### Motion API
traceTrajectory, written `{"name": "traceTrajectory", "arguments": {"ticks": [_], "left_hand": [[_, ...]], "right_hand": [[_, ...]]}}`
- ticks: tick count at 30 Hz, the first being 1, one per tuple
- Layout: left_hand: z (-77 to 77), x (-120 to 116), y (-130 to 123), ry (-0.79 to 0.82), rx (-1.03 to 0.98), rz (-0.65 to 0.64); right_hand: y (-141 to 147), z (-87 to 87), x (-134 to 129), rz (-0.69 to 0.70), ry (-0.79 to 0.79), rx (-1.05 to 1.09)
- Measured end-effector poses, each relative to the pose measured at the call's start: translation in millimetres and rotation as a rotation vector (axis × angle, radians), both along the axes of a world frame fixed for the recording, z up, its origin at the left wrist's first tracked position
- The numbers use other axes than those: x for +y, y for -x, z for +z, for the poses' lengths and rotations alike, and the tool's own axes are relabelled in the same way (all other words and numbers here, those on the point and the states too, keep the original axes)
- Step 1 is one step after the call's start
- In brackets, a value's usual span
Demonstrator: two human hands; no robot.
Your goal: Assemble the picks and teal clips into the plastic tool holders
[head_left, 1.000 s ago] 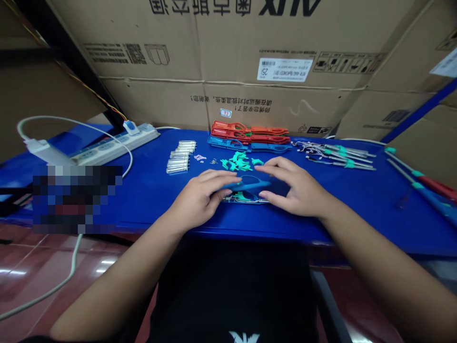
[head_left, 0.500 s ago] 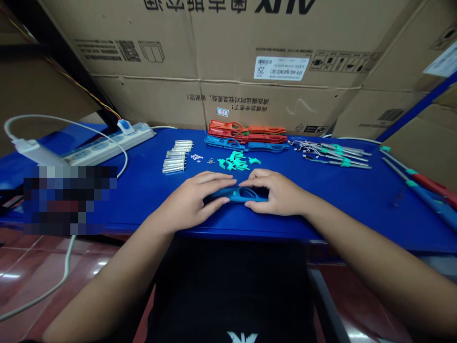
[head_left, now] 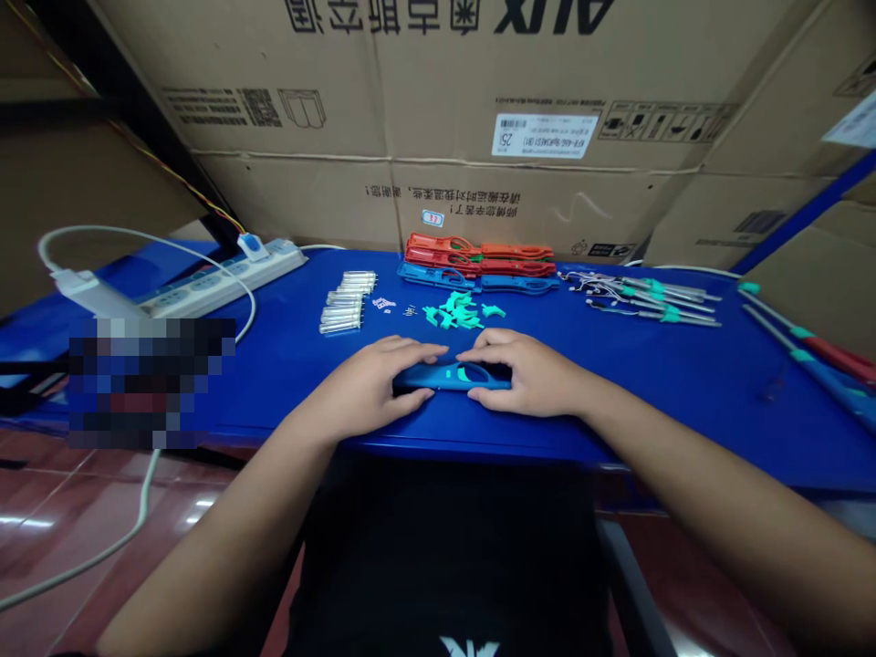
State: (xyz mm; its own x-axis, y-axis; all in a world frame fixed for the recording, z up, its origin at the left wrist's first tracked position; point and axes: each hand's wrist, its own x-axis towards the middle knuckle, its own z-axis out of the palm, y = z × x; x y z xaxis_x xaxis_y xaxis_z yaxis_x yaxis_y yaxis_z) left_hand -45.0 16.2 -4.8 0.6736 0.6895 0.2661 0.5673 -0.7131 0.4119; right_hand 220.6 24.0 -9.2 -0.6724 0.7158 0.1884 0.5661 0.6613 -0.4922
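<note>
A blue lighter casing (head_left: 428, 377) with a finger loop is held level between both hands, close above the front of the blue table. My left hand (head_left: 366, 381) grips its left end, fingers over the far side and thumb along the near side. My right hand (head_left: 537, 374) pinches the loop end between fingers and thumb. Bits of green show at the loop and in a small window beside it. The casing's two ends are hidden by my hands. Just beyond my fingertips lies a pile of green triggers (head_left: 457, 312).
Behind are stacked red casings (head_left: 444, 260) and blue casing halves (head_left: 438, 276). Clear fuel tanks (head_left: 346, 306) lie to the left, metal tubes with wires (head_left: 671, 297) to the right. A power strip (head_left: 225, 278) stands far left; a cardboard box (head_left: 438, 119) walls the back.
The casing has tipped slightly in my hands, and a green piece now shows inside its loop. Both hands keep their grip. The whole view has shifted a little.
</note>
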Motion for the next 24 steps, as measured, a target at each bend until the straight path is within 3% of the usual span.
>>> {"name": "traceTrajectory", "arguments": {"ticks": [24], "left_hand": [[-0.6, 2.5, -1.3, 0.026, 0.038, 0.000]], "right_hand": [[-1.0, 3.3, -0.2, -0.060, -0.017, -0.053]]}}
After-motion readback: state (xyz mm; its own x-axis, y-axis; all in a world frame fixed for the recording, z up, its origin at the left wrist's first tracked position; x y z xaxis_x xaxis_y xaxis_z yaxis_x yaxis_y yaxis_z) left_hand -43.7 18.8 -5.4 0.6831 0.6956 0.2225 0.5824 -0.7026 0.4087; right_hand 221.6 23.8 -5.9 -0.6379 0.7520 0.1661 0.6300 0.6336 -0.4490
